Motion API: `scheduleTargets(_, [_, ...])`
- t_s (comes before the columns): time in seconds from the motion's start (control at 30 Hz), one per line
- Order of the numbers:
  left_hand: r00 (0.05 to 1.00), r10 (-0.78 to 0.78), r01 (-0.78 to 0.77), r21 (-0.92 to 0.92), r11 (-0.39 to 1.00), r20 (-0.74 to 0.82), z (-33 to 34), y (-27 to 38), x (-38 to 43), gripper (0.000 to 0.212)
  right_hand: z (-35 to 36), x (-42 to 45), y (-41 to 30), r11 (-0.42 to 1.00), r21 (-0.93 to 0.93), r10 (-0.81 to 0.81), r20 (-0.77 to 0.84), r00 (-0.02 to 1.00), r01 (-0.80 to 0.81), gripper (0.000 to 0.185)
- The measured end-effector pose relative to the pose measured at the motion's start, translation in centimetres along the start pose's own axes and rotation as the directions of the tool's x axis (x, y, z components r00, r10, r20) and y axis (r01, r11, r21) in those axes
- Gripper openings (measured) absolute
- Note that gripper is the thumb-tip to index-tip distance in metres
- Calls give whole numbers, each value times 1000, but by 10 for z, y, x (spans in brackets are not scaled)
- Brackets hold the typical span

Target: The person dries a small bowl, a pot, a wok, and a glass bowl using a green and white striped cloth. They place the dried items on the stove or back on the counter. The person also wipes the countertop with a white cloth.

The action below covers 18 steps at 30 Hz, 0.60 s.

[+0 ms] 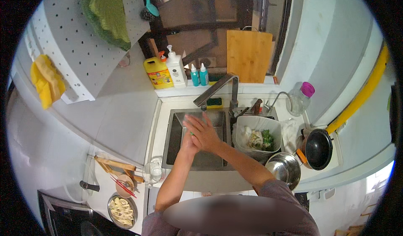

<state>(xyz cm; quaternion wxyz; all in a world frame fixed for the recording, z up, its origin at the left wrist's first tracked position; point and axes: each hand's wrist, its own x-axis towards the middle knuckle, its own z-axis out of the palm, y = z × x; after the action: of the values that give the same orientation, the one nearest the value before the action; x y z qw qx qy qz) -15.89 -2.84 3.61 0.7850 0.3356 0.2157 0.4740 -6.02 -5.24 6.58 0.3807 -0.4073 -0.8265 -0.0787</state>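
Observation:
My left hand [189, 144] and my right hand [204, 132] are pressed together above the stainless-steel sink [209, 160]. The right hand lies over the left, its fingers spread, and hides most of the left fingers. A small green spot [192, 133] shows where the hands meet; I cannot tell what it is. Just beyond my fingertips hangs the spout of the square metal faucet [215, 89]. A yellow-and-dark sponge [214, 103] sits behind the sink. To the right, a translucent plastic bin [241, 138] holds food scraps and green leaves.
A steel pot [283, 170] and a black pan [318, 149] stand at right, near a glass jar [296, 105]. Pump bottles [177, 69] and a wooden cutting board [248, 56] line the sill. At lower left are a plate of dumplings [121, 212], red chopsticks [123, 186] and a glass pitcher [154, 171].

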Motion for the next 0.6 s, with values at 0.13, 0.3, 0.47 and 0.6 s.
scheduleTargets(0.13, [986,-42,62,118,991,-164,-20,-11,28,43,21,-4,22,979,196,53,15,998,-55,44])
scheduleTargets(0.3, [958,-86,132,154,979,-274,-43,-26,53,42,43,-8,38,933,293,200,65,978,-210,32])
scheduleTargets(0.47, [937,-114,172,152,973,-330,-58,-40,68,42,53,-6,46,913,328,257,-1,966,-242,26])
scheduleTargets(0.6, [929,-122,191,169,967,-350,-65,-44,77,42,54,-1,53,902,368,249,-12,968,-227,24])
